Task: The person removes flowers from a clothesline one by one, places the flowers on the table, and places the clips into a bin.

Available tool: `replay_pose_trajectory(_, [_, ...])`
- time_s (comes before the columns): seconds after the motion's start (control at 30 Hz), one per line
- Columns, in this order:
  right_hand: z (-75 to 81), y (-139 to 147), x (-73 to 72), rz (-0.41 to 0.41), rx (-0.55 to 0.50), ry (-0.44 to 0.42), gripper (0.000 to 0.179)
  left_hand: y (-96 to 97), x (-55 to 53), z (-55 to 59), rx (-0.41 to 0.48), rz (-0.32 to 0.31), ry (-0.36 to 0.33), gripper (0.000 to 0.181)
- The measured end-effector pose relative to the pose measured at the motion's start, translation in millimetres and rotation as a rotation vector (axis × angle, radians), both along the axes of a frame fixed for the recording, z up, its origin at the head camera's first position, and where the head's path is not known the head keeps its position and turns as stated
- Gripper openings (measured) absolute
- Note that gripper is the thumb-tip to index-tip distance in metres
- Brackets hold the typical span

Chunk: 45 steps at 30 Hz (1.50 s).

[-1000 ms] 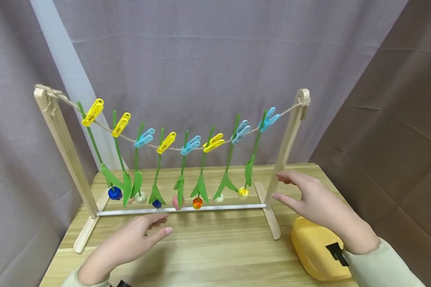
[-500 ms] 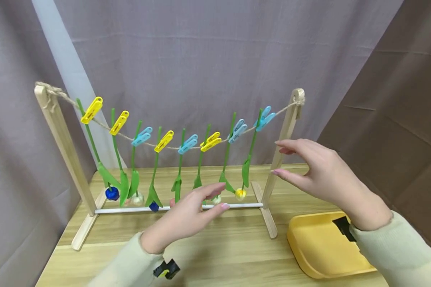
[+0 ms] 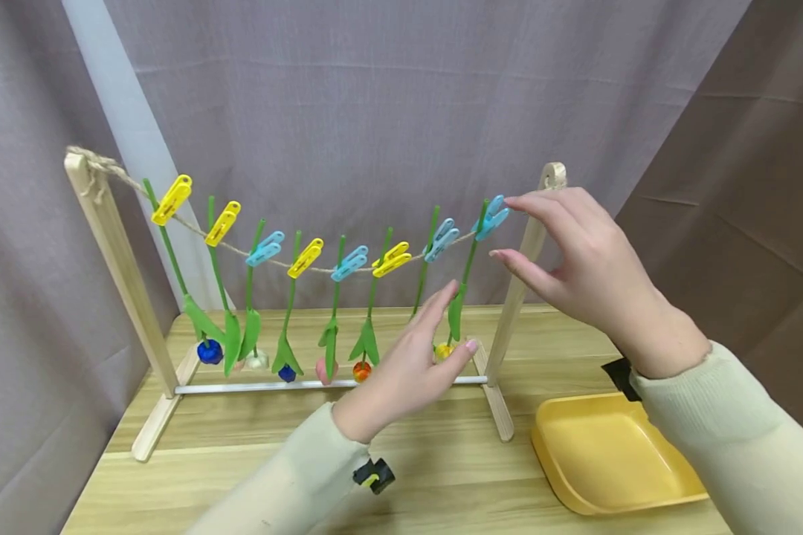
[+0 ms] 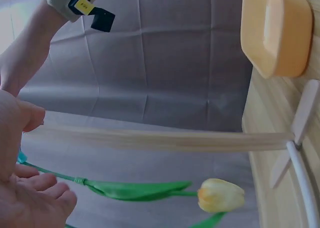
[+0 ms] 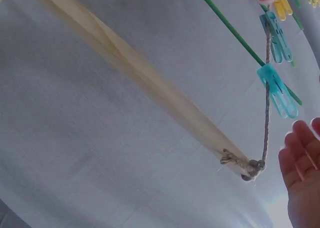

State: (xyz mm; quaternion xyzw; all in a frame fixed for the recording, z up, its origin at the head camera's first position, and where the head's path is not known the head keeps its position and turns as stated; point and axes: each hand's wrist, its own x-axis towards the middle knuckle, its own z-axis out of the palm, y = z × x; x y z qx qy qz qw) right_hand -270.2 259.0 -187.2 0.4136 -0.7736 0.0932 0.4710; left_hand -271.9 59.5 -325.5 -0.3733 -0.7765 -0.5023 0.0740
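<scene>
Artificial tulips hang head down from a twine line (image 3: 321, 270), each stem clipped by a yellow or blue clothespin. My right hand (image 3: 582, 267) is at the rightmost blue clothespin (image 3: 491, 218), index fingertip right at its handles and thumb apart below. That pin grips the stem of a yellow tulip (image 4: 221, 195). In the right wrist view the same blue clothespin (image 5: 276, 90) sits on the twine above relaxed fingers. My left hand (image 3: 408, 364), fingers extended, is beside the yellow tulip's green leaf (image 3: 456, 312) and hides part of the neighbouring flower. Neither hand holds anything.
A wooden stand with two posts (image 3: 122, 275) and a white crossbar (image 3: 241, 388) carries the twine. At the right, under my right forearm, lies a yellow tray (image 3: 622, 446) on the wooden table (image 3: 442, 475). Grey curtains (image 3: 375, 111) hang behind.
My right hand has risen from beside the right post to the rightmost blue clothespin. My left hand has moved right and up, from the middle of the row to the yellow tulip.
</scene>
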Motion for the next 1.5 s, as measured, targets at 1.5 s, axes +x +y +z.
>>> replay_pose_trajectory(1.5, [-0.3,-3.9,-40.8,-0.108,0.080,-0.052,0.021,45.7,-49.3,9.1,0.281,0.061,-0.015,0.028])
